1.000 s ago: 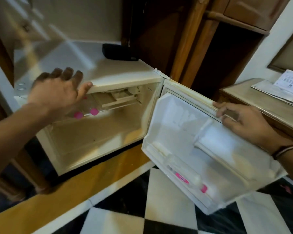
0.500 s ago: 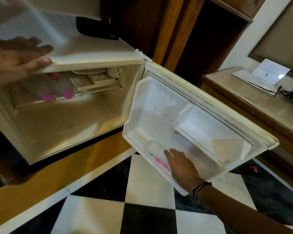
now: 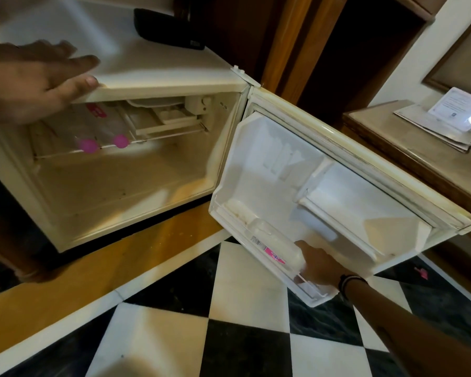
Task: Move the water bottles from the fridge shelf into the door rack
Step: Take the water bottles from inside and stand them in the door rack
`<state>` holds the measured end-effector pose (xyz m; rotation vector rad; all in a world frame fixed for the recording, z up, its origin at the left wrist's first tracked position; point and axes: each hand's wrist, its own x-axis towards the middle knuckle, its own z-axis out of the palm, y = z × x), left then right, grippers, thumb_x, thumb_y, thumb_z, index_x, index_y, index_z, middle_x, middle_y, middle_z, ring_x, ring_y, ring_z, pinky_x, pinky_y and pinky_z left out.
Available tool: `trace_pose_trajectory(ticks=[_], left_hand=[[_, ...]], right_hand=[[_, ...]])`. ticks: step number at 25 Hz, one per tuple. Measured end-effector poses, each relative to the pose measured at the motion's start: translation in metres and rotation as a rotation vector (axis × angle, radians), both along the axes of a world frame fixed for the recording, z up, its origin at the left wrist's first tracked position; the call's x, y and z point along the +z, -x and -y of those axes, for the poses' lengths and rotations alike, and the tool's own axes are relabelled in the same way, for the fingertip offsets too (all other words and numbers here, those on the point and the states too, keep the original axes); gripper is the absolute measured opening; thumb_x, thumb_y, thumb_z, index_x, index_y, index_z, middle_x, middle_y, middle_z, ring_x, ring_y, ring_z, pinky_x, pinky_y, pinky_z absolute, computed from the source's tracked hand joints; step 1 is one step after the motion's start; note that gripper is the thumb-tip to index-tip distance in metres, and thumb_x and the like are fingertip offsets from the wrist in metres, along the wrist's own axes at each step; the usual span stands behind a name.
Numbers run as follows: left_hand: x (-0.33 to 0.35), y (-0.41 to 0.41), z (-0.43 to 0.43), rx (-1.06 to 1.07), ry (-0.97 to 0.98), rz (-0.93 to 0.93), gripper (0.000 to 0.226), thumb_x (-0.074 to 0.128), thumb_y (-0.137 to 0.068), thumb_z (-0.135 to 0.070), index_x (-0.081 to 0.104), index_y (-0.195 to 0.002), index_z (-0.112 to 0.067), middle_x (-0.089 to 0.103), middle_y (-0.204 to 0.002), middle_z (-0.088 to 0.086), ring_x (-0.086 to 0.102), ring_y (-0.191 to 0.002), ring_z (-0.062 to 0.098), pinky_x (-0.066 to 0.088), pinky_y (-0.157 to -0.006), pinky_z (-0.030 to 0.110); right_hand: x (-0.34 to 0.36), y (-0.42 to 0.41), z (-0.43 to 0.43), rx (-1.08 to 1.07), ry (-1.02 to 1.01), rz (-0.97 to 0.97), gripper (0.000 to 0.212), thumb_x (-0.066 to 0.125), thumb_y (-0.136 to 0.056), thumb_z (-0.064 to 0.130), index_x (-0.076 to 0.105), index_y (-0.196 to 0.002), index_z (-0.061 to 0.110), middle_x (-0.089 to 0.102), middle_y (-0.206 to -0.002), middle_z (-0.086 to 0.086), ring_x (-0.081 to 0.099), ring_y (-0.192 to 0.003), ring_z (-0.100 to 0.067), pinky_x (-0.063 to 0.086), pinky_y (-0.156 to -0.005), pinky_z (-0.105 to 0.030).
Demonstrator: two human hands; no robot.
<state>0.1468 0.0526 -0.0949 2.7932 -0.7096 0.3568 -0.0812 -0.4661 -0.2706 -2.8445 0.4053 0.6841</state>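
Observation:
Two clear water bottles with pink caps (image 3: 88,146) (image 3: 121,140) lie side by side on the wire shelf (image 3: 161,138) in the upper left of the open mini fridge. A third bottle (image 3: 272,244) with a pink label lies in the bottom door rack (image 3: 317,299). My right hand (image 3: 320,263) is inside that rack, fingers closed around the bottle's right end. My left hand (image 3: 30,85) lies flat on the fridge top, thumb against its front edge, just above the shelf bottles.
The fridge door (image 3: 283,148) hangs wide open to the right, with an upper door shelf (image 3: 365,210). A black object (image 3: 169,31) sits on the fridge top. A wooden desk (image 3: 419,159) with papers (image 3: 457,115) stands right. Checkered floor (image 3: 245,322) lies below.
My right hand left the door's top edge, dropped into the bottom rack and closed on the bottle there. My left hand stayed at the fridge top.

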Motion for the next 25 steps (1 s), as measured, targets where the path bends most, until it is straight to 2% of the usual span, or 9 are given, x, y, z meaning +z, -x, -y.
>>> trace_pose_trajectory(ticks=[3, 6, 9, 13, 15, 19, 22, 25], left_hand=[[0.010, -0.006, -0.007, 0.051, -0.029, 0.017, 0.100, 0.006, -0.095, -0.092, 0.032, -0.172, -0.035, 0.032, -0.179, 0.017, 0.030, -0.165, 0.044, 0.026, -0.130, 0.070], [0.014, -0.003, -0.009, 0.089, -0.124, 0.006, 0.111, -0.009, -0.086, -0.095, 0.022, -0.176, -0.036, 0.024, -0.183, 0.013, 0.026, -0.168, 0.040, 0.028, -0.130, 0.067], [0.021, 0.004, -0.005, 0.121, -0.184, -0.002, 0.113, -0.015, -0.082, -0.096, 0.013, -0.177, -0.040, 0.015, -0.186, 0.009, 0.023, -0.169, 0.040, 0.030, -0.130, 0.066], [0.026, 0.012, -0.004, 0.131, -0.213, 0.021, 0.115, -0.018, -0.080, -0.096, 0.014, -0.176, -0.042, 0.016, -0.186, 0.007, 0.028, -0.168, 0.040, 0.033, -0.130, 0.063], [0.027, 0.018, -0.002, 0.143, -0.218, 0.051, 0.102, -0.011, -0.090, -0.090, 0.018, -0.175, -0.041, 0.022, -0.184, 0.009, 0.037, -0.163, 0.042, 0.038, -0.126, 0.062], [0.032, 0.027, 0.001, 0.176, -0.254, 0.067, 0.083, 0.004, -0.103, -0.076, 0.022, -0.175, -0.038, 0.027, -0.182, 0.010, 0.045, -0.156, 0.043, 0.042, -0.121, 0.059], [0.031, 0.028, 0.002, 0.196, -0.277, 0.074, 0.079, 0.006, -0.106, -0.073, 0.020, -0.175, -0.039, 0.024, -0.183, 0.006, 0.038, -0.162, 0.037, 0.037, -0.126, 0.056], [0.031, 0.024, 0.001, 0.190, -0.266, 0.064, 0.078, 0.006, -0.107, -0.072, 0.021, -0.176, -0.038, 0.023, -0.184, 0.005, 0.032, -0.165, 0.033, 0.033, -0.128, 0.054]], right_hand=[[0.004, -0.001, -0.009, 0.088, 0.212, 0.046, 0.062, 0.069, -0.097, 0.017, 0.037, -0.150, 0.011, 0.069, -0.122, -0.010, 0.071, -0.101, -0.023, 0.060, -0.086, -0.029], [0.030, -0.013, -0.036, 0.209, 0.489, 0.111, 0.073, 0.059, -0.102, 0.016, 0.019, -0.163, 0.013, 0.065, -0.128, -0.012, 0.070, -0.104, -0.023, 0.057, -0.086, -0.031], [0.058, -0.030, -0.092, 0.400, 0.661, 0.266, 0.064, 0.058, -0.101, 0.013, 0.030, -0.158, 0.008, 0.063, -0.127, -0.018, 0.069, -0.106, -0.030, 0.056, -0.083, -0.037], [0.090, -0.078, -0.152, 0.496, 0.621, 0.340, 0.035, 0.060, -0.093, 0.000, 0.058, -0.128, 0.006, 0.061, -0.119, -0.019, 0.063, -0.105, -0.036, 0.040, -0.070, -0.038], [0.103, -0.108, -0.160, 0.504, 0.551, 0.382, 0.023, 0.057, -0.093, -0.002, 0.062, -0.115, 0.005, 0.062, -0.116, -0.019, 0.063, -0.102, -0.038, 0.038, -0.070, -0.038], [0.111, -0.153, -0.158, 0.430, 0.386, 0.429, 0.020, 0.048, -0.097, -0.001, 0.062, -0.112, 0.000, 0.061, -0.117, -0.023, 0.065, -0.104, -0.043, 0.044, -0.078, -0.040], [0.116, -0.173, -0.151, 0.354, 0.336, 0.455, 0.019, 0.051, -0.101, 0.007, 0.063, -0.115, 0.001, 0.064, -0.120, -0.023, 0.065, -0.105, -0.044, 0.051, -0.087, -0.044], [0.119, -0.182, -0.151, 0.302, 0.283, 0.497, 0.017, 0.056, -0.101, 0.011, 0.066, -0.112, 0.003, 0.066, -0.119, -0.021, 0.067, -0.102, -0.041, 0.054, -0.088, -0.043]])
